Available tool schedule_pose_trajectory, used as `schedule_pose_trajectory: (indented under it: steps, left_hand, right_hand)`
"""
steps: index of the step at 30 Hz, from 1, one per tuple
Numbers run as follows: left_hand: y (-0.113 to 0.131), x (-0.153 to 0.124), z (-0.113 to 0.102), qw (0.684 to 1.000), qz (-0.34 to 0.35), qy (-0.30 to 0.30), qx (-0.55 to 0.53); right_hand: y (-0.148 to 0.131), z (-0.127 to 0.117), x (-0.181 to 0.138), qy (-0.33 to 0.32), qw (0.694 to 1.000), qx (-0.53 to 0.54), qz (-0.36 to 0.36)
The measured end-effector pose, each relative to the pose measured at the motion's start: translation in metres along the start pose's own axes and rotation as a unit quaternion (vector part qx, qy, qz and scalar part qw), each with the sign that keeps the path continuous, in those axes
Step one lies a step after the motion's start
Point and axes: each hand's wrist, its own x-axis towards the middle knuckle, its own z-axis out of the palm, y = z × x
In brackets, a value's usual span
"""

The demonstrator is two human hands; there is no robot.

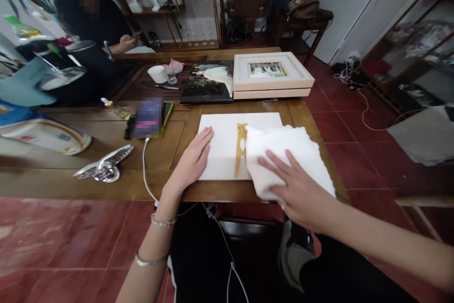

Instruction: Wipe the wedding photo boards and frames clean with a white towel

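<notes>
A flat white rectangular board [222, 144] lies on the table in front of me. Down its middle runs a gold-tan piece [241, 144] with an oval hole and a forked lower end, partly covered on the right. My left hand [194, 156] rests flat on the board's left edge, fingers stretched out and holding nothing. Over the board's right side and the table edge is spread a white fluffy cloth [291, 142]. My right hand [292, 182] lies on this cloth with its fingers spread, pressing rather than gripping it.
Behind the board are stacked wooden picture frames [273, 92] and a dark photo panel [207, 88]. To the left are a silver hair claw [106, 163], a phone [149, 116] on a white cable, a dropper bottle [115, 109] and a white cup [158, 74]. Across the table sits a person.
</notes>
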Motion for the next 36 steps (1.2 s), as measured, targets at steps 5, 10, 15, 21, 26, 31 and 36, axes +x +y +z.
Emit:
schedule_pose_trajectory:
  steps: [5,10,15,21,26,31,36]
  left_hand:
    - [-0.001,0.0,0.0,1.0,0.01,-0.003,0.0]
    - [-0.002,-0.001,-0.001,1.0,0.02,-0.011,0.008]
    - [-0.002,0.0,-0.002,1.0,0.016,-0.013,0.007]
    - [-0.002,-0.001,-0.002,1.0,0.008,-0.011,-0.003]
    - [-0.002,-0.001,-0.001,1.0,0.005,-0.013,0.001]
    - [-0.002,-0.001,-0.001,1.0,0.011,-0.013,0.011]
    - [-0.002,0.0,-0.002,1.0,0.013,-0.011,0.013]
  right_hand:
    - [-0.015,0.005,-0.02,-0.005,0.998,-0.016,-0.059]
    - [0.014,-0.006,0.007,-0.028,0.998,-0.011,-0.049]
    - [0.063,-0.014,0.065,-0.024,1.0,-0.007,-0.005]
    - [0.075,-0.001,0.109,0.037,0.999,-0.017,0.034]
    - [0.032,0.007,0.079,-0.003,0.999,-0.042,-0.027]
    - [-0.017,0.007,0.029,-0.021,0.994,0.004,-0.104]
    - [-0.017,0.0,0.029,-0.053,0.991,0.035,-0.122]
